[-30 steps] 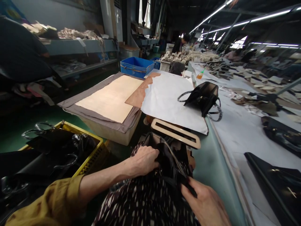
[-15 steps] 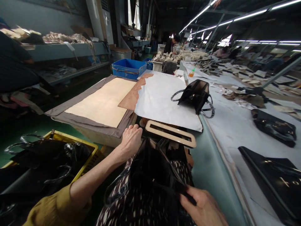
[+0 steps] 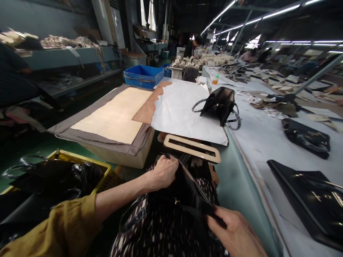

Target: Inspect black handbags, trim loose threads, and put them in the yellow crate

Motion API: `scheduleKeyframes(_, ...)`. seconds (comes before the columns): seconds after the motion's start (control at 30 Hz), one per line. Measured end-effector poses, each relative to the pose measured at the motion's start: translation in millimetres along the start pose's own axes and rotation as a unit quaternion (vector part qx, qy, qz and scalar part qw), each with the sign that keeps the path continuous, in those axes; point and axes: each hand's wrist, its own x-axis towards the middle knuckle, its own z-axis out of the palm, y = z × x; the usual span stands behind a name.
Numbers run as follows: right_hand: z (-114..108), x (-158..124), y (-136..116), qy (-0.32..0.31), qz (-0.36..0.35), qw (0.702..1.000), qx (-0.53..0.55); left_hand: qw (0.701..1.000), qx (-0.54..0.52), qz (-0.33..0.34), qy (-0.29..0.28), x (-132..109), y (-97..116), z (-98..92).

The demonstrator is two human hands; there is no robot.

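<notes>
Black bag (image 3: 182, 192) on lap, glossy, soft, crumpled, between both hands. Left hand (image 3: 162, 173) clenched on far upper edge. Right hand (image 3: 237, 232) pinching near corner. Wooden frame (image 3: 191, 148) just beyond, at table edge (image 3: 235, 182).

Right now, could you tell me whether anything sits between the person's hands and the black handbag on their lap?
Nothing visible does. The left hand already grips the far edge of the black handbag, and the right hand pinches its near corner; both touch the bag directly.

handbag (image 3: 221, 104) on table (image 3: 268, 139), ahead
</notes>
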Motion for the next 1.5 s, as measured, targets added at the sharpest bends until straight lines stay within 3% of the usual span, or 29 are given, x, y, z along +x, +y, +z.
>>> scheduleKeyframes(0.1,-6.6,-2.5,1.8,-0.016,-0.014,1.0,0.0,0.999,-0.032,-0.018,-0.038,11.6,-6.9,-7.5)
scheduleKeyframes(0.27,-17.9,0.5,16.9,-0.028,0.031,0.997,0.066,0.998,-0.006,-0.067,-0.018,13.1,-11.2,-10.4)
scheduleKeyframes(0.37,-19.3,2.6,21.8,-0.038,0.033,0.991,0.122,1.0,-0.009,-0.022,-0.009,11.6,-11.6,-5.1)
scheduleKeyframes(0.47,-17.9,3.2,23.4,-0.042,0.048,0.985,0.16,0.996,-0.03,0.062,0.048,11.3,-12.5,-5.1)
scheduleKeyframes(0.63,-18.3,3.4,23.5,-0.053,0.069,0.982,0.167,0.958,-0.2,0.202,0.03,15.2,-12.5,-4.5)
scheduleKeyframes(0.83,-22.3,4.3,22.3,-0.083,0.063,0.984,0.147,0.949,-0.239,0.205,0.027,24.8,-7.4,3.4)
scheduleKeyframes(0.97,-22.5,4.3,24.7,-0.087,0.058,0.977,0.185,0.935,-0.263,0.235,-0.018,32.5,-11.0,3.7)
scheduleKeyframes(1.1,-24.0,5.7,24.6,-0.131,0.053,0.959,0.245,0.914,-0.299,0.265,-0.071,45.6,-18.8,7.9)
scheduleKeyframes(1.2,-33.7,7.3,23.9,-0.151,0.047,0.941,0.3,0.903,-0.326,0.254,-0.119,49.5,-22.0,-3.2)
scheduleKeyframes(1.37,-44.8,22.7,30.8,-0.141,0.0,0.929,0.342,0.906,-0.321,0.244,-0.127,26.7,-21.8,-53.0)
scheduleKeyframes(1.43,-36.7,35.2,35.4,-0.157,-0.012,0.921,0.357,0.915,-0.312,0.221,-0.126,14.7,-24.5,-57.4)
scheduleKeyframes(1.5,-22.7,48.0,38.8,-0.192,-0.013,0.906,0.377,0.922,-0.312,0.183,-0.138,6.1,-30.0,-45.2)
